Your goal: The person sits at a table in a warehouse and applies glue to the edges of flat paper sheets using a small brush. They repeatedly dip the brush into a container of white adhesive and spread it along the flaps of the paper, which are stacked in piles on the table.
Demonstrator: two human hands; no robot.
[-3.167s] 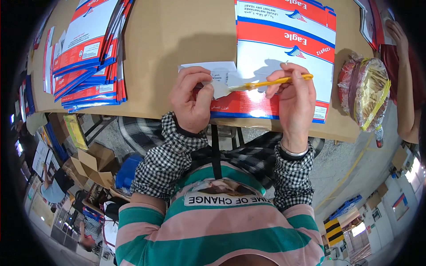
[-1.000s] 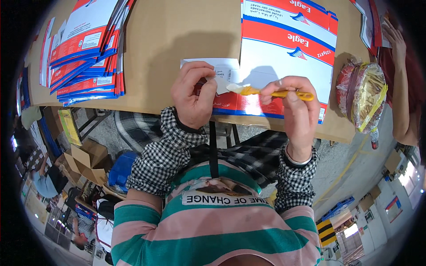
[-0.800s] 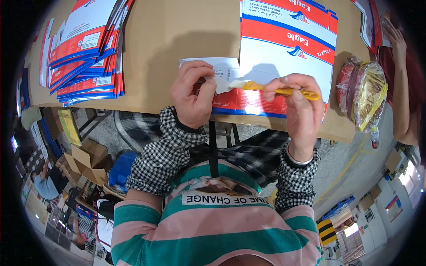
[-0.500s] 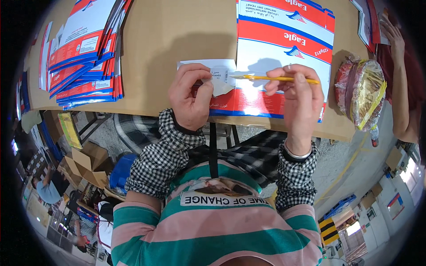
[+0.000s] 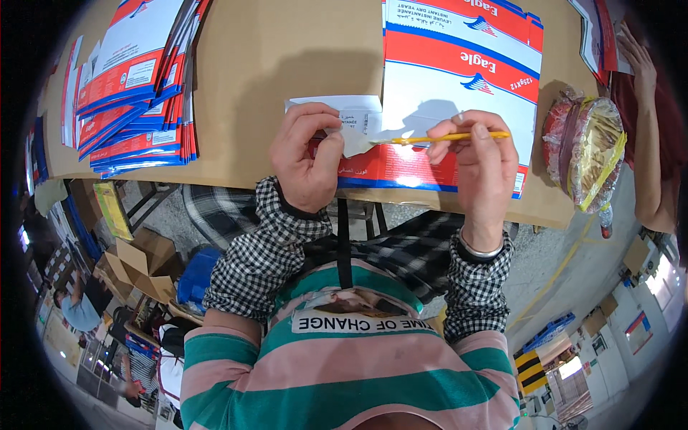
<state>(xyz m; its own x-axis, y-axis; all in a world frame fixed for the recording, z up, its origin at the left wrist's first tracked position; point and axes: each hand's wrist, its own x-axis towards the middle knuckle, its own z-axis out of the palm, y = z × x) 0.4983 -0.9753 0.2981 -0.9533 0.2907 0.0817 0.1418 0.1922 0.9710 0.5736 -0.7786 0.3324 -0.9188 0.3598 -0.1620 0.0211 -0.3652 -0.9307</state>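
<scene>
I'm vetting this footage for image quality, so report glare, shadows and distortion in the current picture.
Head view: white glare on the glossy red printed carton panel, near the yellow-handled brush; head view: soft dark shadow on the flat brown tabletop; head view: surroundings curving toward black fisheye corners.

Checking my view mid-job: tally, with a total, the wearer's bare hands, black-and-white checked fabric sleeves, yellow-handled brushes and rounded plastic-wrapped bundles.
Left hand and right hand: 2
Checked sleeves: 2
Yellow-handled brush: 1
Plastic-wrapped bundle: 1
Total: 6
</scene>
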